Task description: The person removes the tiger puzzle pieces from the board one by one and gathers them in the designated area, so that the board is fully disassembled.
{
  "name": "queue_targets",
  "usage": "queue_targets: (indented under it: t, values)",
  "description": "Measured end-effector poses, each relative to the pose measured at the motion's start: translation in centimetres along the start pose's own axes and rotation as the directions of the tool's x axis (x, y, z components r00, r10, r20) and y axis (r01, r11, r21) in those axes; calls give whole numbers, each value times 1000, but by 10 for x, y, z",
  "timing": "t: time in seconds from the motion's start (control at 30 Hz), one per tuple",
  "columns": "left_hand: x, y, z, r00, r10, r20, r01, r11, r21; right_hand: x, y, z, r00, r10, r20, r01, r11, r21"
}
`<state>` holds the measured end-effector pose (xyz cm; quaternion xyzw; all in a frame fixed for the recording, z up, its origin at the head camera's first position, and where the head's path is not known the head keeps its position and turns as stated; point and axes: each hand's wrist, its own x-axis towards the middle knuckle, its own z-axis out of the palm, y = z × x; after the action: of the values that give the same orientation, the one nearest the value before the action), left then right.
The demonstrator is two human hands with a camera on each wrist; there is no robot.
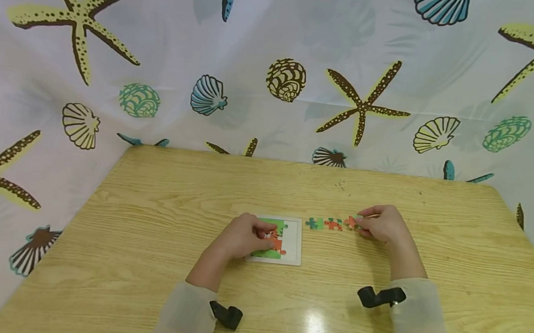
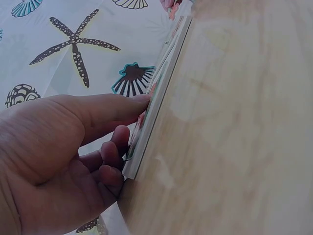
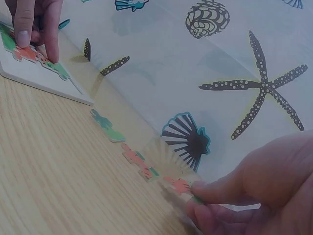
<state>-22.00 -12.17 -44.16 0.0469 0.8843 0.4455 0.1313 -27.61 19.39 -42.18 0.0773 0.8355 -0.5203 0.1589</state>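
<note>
A white puzzle tray (image 1: 300, 248) lies on the table, its left part filled with joined green and orange jigsaw pieces (image 3: 28, 54). My left hand (image 1: 242, 236) rests on these, thumb (image 2: 120, 105) and index finger (image 3: 51, 36) touching their surface while its other fingers curl near the tray's edge. To the right, my right hand (image 1: 384, 225) pinches an orange puzzle piece (image 3: 178, 184) with a green edge between thumb and fingertips. Between that piece and the tray lie a green puzzle piece (image 1: 313, 223) and an orange-and-green puzzle piece (image 1: 333, 224), in a row.
The wooden table (image 1: 139, 261) reaches back to a white cloth (image 1: 251, 40) printed with starfish and shells, which also hangs at both sides. Black wrist cameras (image 1: 227, 315) sit on both sleeves. The tray's right part shows bare white.
</note>
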Motion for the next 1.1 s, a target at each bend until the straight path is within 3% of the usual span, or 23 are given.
queue_targets:
  t: [0.57,0.9,1.1]
  values:
    - [1,-1,0,1000,-15,0,15,1000,-7,-1,-1,2,999,28,-31,-30,998,-61]
    - [1,0,0,1000,-14,1,14,1000,-21,-1,0,2,997,-20,-80,5,983,-182]
    - [1,-2,0,1000,-17,0,17,999,-28,-1,2,1,998,-14,-62,3,984,-177]
